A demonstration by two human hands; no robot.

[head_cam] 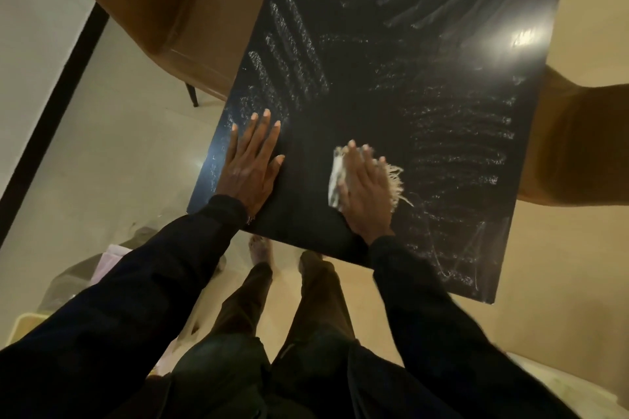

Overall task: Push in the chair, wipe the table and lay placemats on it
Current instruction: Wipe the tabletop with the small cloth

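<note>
A glossy black table [391, 54] runs away from me, covered in whitish wipe streaks. My left hand [250, 167] lies flat on its near left corner, fingers spread, holding nothing. My right hand [366, 190] presses flat on a white fringed cloth [335, 177] near the table's front edge. The cloth's frayed threads stick out to the right of my fingers. A brown leather chair [163, 7] stands tucked against the table's left side. Another brown chair [578, 146] sits against the right side. No placemats are in view.
A pale tiled floor [119, 153] surrounds the table. A dark strip [58, 105] runs along the wall at left. My legs and feet [262, 252] stand at the table's near end. A light object [112, 258] lies on the floor at lower left.
</note>
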